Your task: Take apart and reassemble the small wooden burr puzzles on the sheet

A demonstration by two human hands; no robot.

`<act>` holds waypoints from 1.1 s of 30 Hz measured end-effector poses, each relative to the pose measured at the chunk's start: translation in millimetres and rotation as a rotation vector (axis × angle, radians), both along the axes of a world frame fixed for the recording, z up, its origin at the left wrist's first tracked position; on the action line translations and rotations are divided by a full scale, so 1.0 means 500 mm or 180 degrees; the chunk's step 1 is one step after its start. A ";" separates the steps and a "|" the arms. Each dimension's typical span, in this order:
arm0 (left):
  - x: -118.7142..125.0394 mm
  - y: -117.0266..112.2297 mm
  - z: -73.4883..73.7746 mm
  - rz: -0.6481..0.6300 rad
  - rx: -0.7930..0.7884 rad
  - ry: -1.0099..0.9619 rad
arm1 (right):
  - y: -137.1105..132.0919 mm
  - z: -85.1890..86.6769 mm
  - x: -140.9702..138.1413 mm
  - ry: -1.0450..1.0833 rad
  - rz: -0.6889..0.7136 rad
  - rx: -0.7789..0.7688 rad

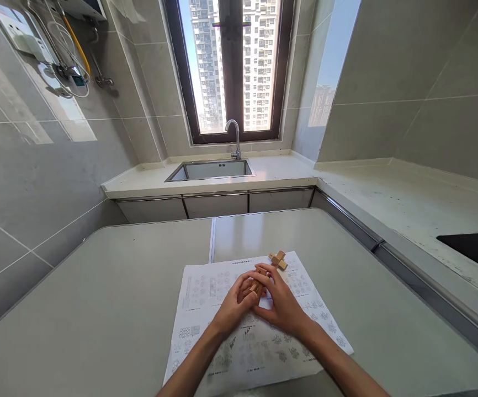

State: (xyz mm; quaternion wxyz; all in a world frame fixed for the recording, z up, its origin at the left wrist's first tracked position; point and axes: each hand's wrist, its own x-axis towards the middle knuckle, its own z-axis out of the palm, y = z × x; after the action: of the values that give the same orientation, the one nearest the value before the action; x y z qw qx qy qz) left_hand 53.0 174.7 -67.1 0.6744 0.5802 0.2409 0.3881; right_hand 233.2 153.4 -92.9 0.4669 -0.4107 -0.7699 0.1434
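Pale table [98, 298], blocks [279, 259], tiled walls [392, 66]

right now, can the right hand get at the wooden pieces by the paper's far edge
Probably yes: the wooden pieces lie just beyond the right hand, with nothing seen between. But its fingers hold a wooden block along with the left hand, so it may need to let go first.

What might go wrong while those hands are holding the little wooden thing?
The wooden piece might slip, since the left hand and right hand crowd their fingers around something so small. The wooden cluster just beyond the right hand could get nudged. The printed paper might shift or crease if an arm drags across it.
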 end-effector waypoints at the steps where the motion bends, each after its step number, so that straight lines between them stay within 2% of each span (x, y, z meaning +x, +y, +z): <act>1: 0.000 0.000 -0.002 -0.0001 -0.0014 -0.0017 | 0.000 0.002 -0.002 -0.0016 0.0003 0.0000; 8: -0.011 0.009 -0.015 0.0068 -0.0041 -0.0116 | 0.007 0.007 -0.006 0.0013 -0.0084 0.0018; 15: -0.012 0.010 -0.014 0.0241 -0.0025 0.0219 | 0.006 0.008 -0.010 0.0053 -0.0131 -0.0197; 18: -0.007 0.001 -0.011 0.0576 0.0331 0.0692 | 0.005 0.006 -0.011 0.0275 -0.0106 -0.0398; 22: -0.004 -0.011 -0.006 0.1269 0.1374 0.1741 | 0.003 0.003 -0.009 0.0399 -0.0098 -0.0486; 24: -0.005 -0.013 -0.004 0.1449 0.1644 0.2078 | 0.004 0.002 -0.007 0.0381 -0.0095 -0.0493; 30: -0.009 -0.012 0.003 0.1157 0.1981 0.2243 | 0.004 -0.007 -0.006 0.0245 -0.0223 -0.0423; 33: -0.008 -0.015 0.005 0.1226 0.2035 0.2186 | 0.001 -0.011 -0.006 0.0396 -0.0468 -0.0596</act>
State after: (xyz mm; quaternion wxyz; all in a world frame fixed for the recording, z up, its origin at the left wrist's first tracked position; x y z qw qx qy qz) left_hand 49.0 167.1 -64.7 0.2610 0.7968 0.4206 0.3466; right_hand 230.4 153.7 -98.5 0.4827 -0.4981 -0.6905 0.2052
